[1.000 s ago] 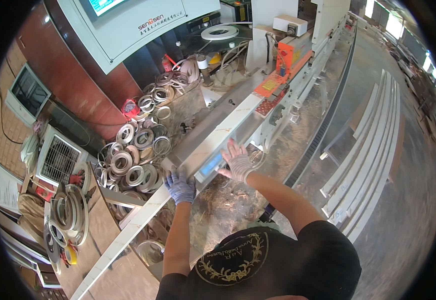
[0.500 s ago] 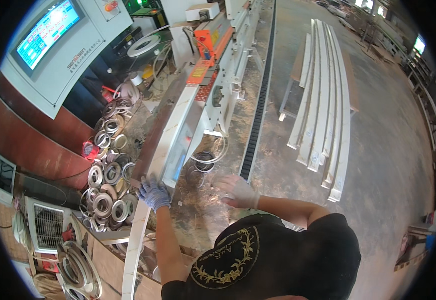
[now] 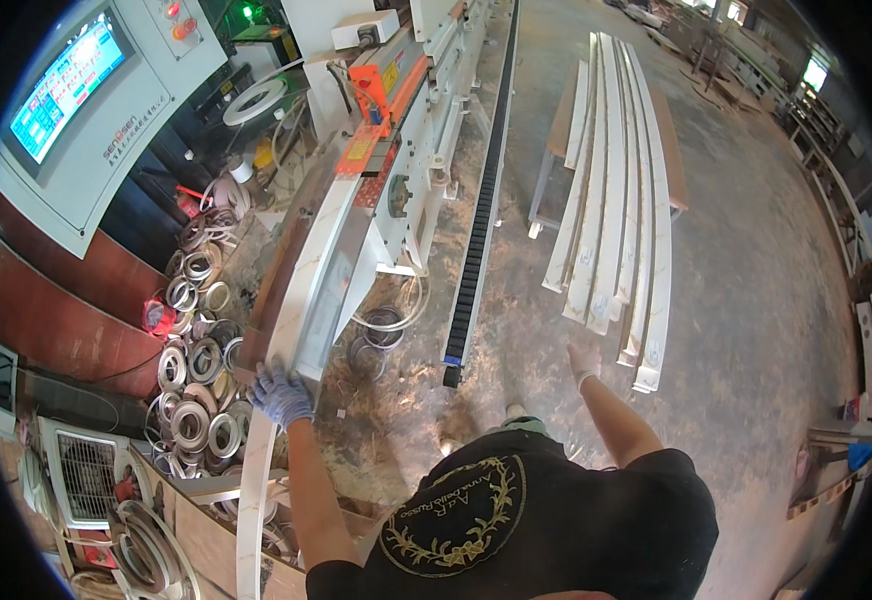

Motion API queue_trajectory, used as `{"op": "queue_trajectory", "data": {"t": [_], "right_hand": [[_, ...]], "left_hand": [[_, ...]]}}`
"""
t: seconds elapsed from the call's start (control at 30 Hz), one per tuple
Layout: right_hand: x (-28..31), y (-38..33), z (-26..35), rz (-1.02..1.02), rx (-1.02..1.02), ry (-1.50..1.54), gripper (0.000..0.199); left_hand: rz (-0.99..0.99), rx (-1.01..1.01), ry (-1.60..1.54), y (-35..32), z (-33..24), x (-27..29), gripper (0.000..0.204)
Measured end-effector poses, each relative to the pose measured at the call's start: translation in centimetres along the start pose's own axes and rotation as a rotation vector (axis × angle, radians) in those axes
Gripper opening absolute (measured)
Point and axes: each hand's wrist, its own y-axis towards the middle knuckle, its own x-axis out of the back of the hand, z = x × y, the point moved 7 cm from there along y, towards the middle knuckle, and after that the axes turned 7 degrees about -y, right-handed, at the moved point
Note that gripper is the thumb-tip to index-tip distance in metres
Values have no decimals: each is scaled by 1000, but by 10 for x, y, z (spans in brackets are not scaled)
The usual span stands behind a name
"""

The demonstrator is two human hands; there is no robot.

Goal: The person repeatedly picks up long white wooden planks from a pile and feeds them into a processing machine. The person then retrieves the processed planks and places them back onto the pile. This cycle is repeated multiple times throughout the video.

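Observation:
My left hand (image 3: 281, 397), in a bluish glove, lies with its fingers spread on a long white panel strip (image 3: 254, 500). The strip has faint veining and runs from the lower edge up along the bed of a machine (image 3: 363, 150) with orange parts. My right hand (image 3: 584, 362), in a pale glove, reaches out to the right with its fingers stretched, holding nothing that I can see. It is nearest to the near ends of several long white strips (image 3: 596, 240), which lie side by side on a low table (image 3: 666, 150).
Many rolls of edge banding (image 3: 191, 425) are piled on the floor to the left. A control cabinet with a lit screen (image 3: 68, 85) stands at the far left. A black cable chain track (image 3: 476, 235) runs along the floor between machine and table. A coiled hose (image 3: 386, 325) hangs beneath the machine.
My right hand has swung from in front of my body out to the right, toward the strips on the table. My left hand stays on the panel strip. The view has shifted slightly.

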Motion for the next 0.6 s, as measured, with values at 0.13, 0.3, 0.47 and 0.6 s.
{"op": "queue_trajectory", "data": {"t": [0.13, 0.3, 0.47, 0.6], "right_hand": [[-20, 88, -45, -56, -30, 165, 85], [-23, 114, -27, -20, -4, 464, 79], [-24, 120, -29, 249, -131, 770, 79], [-17, 127, -33, 367, -129, 796, 78]], "left_hand": [[20, 4, 9, 3, -8, 7, 51], [33, 53, 52, -3, -8, 14, 50], [-3, 53, 74, -2, -9, 1, 50], [25, 74, 87, -2, -7, -2, 50]]}}
